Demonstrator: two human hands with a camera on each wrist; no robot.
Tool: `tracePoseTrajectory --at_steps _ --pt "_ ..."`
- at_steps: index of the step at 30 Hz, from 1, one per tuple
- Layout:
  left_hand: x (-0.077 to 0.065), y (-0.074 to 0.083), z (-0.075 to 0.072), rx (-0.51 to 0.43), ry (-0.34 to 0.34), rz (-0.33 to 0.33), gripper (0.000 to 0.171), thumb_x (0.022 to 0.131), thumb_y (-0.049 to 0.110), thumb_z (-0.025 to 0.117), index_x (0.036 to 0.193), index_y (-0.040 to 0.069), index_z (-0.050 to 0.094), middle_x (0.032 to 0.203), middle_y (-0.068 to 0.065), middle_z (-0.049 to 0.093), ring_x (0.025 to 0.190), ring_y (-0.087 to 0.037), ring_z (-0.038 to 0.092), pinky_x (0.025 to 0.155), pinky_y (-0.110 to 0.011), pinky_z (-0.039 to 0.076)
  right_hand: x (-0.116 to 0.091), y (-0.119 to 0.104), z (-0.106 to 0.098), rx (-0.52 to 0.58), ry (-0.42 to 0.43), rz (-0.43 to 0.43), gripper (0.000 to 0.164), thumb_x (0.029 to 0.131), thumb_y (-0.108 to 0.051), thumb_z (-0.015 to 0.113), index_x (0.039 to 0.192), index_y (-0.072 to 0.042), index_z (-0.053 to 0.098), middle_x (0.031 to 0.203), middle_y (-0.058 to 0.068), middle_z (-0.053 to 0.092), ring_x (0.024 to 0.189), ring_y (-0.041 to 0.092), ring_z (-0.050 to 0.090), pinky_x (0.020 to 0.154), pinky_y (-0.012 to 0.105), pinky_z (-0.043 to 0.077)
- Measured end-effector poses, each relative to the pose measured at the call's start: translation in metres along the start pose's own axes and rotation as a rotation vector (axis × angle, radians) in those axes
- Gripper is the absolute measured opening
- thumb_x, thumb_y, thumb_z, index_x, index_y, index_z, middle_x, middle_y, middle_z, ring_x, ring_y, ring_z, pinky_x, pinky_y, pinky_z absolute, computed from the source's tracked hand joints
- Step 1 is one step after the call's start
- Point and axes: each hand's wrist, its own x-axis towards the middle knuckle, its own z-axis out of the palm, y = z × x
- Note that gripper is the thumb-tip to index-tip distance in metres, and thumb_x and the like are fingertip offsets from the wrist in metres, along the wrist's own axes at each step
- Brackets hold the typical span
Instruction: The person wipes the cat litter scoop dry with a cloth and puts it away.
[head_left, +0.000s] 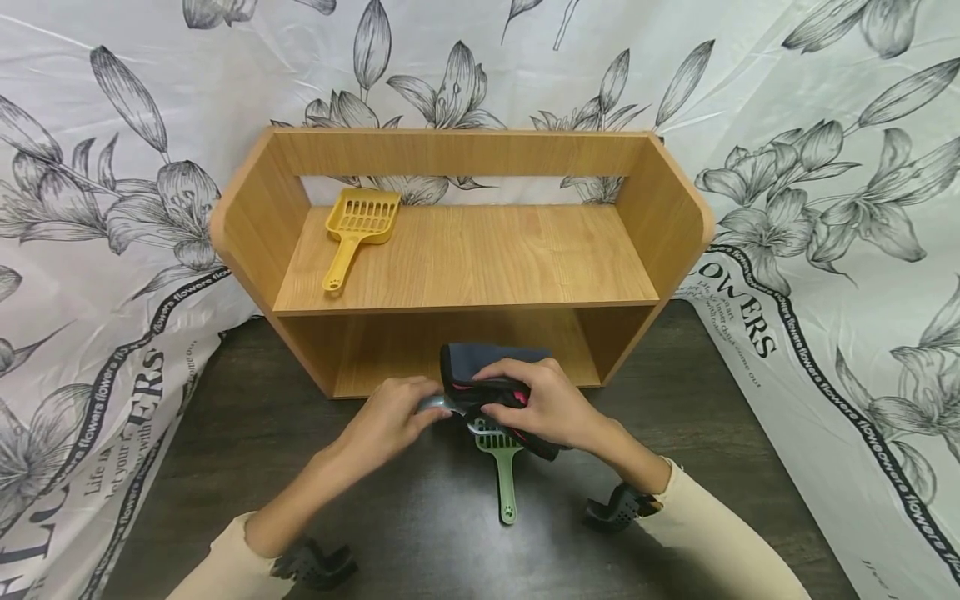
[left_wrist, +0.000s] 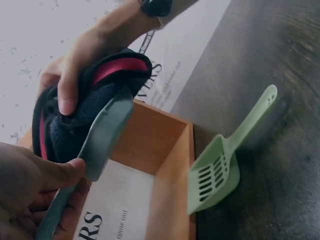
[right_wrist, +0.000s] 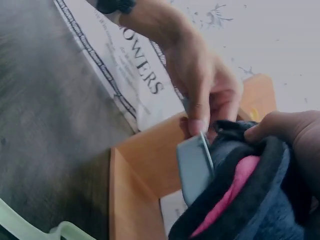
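My left hand (head_left: 397, 410) pinches the handle of a grey-blue scoop (left_wrist: 107, 132) between thumb and fingers. The scoop's wide end lies against a dark blue cloth item (head_left: 487, 360) with black edging and a pink inside, which hides part of it. That folded, padded cloth is gripped by my right hand (head_left: 546, 402), thumb on one side in the left wrist view. Both things are held up in front of the shelf's lower opening. Below them, a green slotted litter scoop (head_left: 506, 479) lies on the table, its handle toward me.
A two-level wooden shelf (head_left: 480, 258) stands at the back of the dark table (head_left: 420, 533). On its upper board, at the left, lies a yellow slotted litter scoop (head_left: 365, 218). White flower-printed sheeting (head_left: 825, 208) surrounds the table at the back and sides.
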Motion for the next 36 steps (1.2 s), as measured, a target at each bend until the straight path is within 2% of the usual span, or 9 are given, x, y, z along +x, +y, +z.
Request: tracePoseTrajectory --at_steps 3,6,10,14,20,25,29,32,36 --pt "-0.002 0.0 0.001 -0.009 0.003 -0.02 0.02 0.09 0.009 0.084 0.107 0.001 0.078 0.101 -0.008 0.08 0.082 -0.011 0.07 0.07 -0.03 0.057 0.002 0.003 0.004 -0.021 -0.076 0.073 0.033 0.09 -0.007 0.083 0.121 -0.009 0.073 0.095 0.005 0.076 0.064 0.001 0.062 0.054 0.021 0.053" --pt "-0.006 -0.002 0.002 -0.02 0.018 -0.034 0.021 0.089 0.009 0.084 0.107 -0.002 0.078 0.103 -0.011 0.08 0.086 -0.017 0.075 0.073 -0.033 0.06 0.002 0.005 0.002 -0.052 -0.159 0.122 0.031 0.091 -0.007 0.082 0.12 -0.007 0.072 0.086 0.001 0.072 0.058 -0.003 0.055 0.049 0.018 0.047" --pt "-0.01 -0.005 0.004 -0.042 0.025 -0.036 0.023 0.089 0.008 0.084 0.107 -0.004 0.078 0.102 -0.013 0.08 0.081 -0.013 0.071 0.07 -0.031 0.059 0.0 0.005 -0.005 -0.111 -0.263 0.114 0.029 0.093 -0.01 0.079 0.121 -0.008 0.072 0.067 -0.009 0.061 0.048 -0.009 0.039 0.043 0.015 0.034" --pt "-0.011 -0.007 0.002 -0.047 0.015 -0.036 0.023 0.088 0.009 0.085 0.106 -0.003 0.078 0.098 -0.01 0.08 0.071 -0.004 0.059 0.064 -0.025 0.053 -0.007 0.004 -0.012 -0.134 -0.283 0.074 0.028 0.093 -0.011 0.079 0.12 -0.01 0.072 0.063 -0.015 0.059 0.046 -0.013 0.036 0.042 0.015 0.03" --pt "-0.015 -0.012 -0.006 -0.043 0.018 -0.061 0.024 0.087 0.008 0.086 0.108 -0.001 0.079 0.097 -0.007 0.079 0.064 0.001 0.046 0.062 -0.024 0.048 -0.023 0.007 -0.028 -0.061 -0.198 0.066 0.028 0.093 -0.011 0.081 0.119 -0.015 0.074 0.076 -0.013 0.067 0.048 -0.011 0.036 0.043 0.014 0.03" --pt "-0.018 -0.018 -0.015 -0.014 0.032 -0.075 0.023 0.088 0.009 0.086 0.109 0.001 0.08 0.098 -0.004 0.08 0.068 -0.003 0.054 0.067 -0.031 0.053 -0.041 0.015 -0.042 0.071 -0.071 0.112 0.03 0.091 -0.005 0.083 0.12 -0.011 0.076 0.092 -0.002 0.077 0.058 -0.002 0.054 0.047 0.019 0.045" --pt "-0.021 -0.021 -0.024 0.001 0.046 -0.071 0.023 0.087 0.009 0.086 0.108 0.003 0.08 0.099 -0.002 0.08 0.078 -0.007 0.064 0.072 -0.035 0.057 -0.054 0.022 -0.047 0.176 0.036 0.232 0.026 0.09 -0.001 0.082 0.115 -0.007 0.078 0.098 0.006 0.078 0.067 0.008 0.063 0.055 0.025 0.054" --pt "-0.023 -0.02 -0.03 -0.009 0.05 -0.079 0.023 0.087 0.008 0.087 0.109 0.004 0.08 0.1 -0.002 0.08 0.071 -0.005 0.058 0.069 -0.031 0.053 -0.06 0.028 -0.048 0.262 0.138 0.349 0.022 0.092 -0.003 0.082 0.114 -0.006 0.078 0.099 0.006 0.077 0.076 0.011 0.068 0.062 0.027 0.059" --pt "-0.024 -0.018 -0.035 -0.024 0.057 -0.082 0.024 0.087 0.008 0.086 0.11 0.003 0.08 0.1 -0.003 0.08 0.064 -0.003 0.046 0.063 -0.026 0.047 -0.066 0.036 -0.045 0.498 0.258 0.46 0.026 0.095 0.001 0.076 0.121 0.003 0.073 0.104 0.008 0.077 0.087 0.017 0.075 0.073 0.034 0.064"
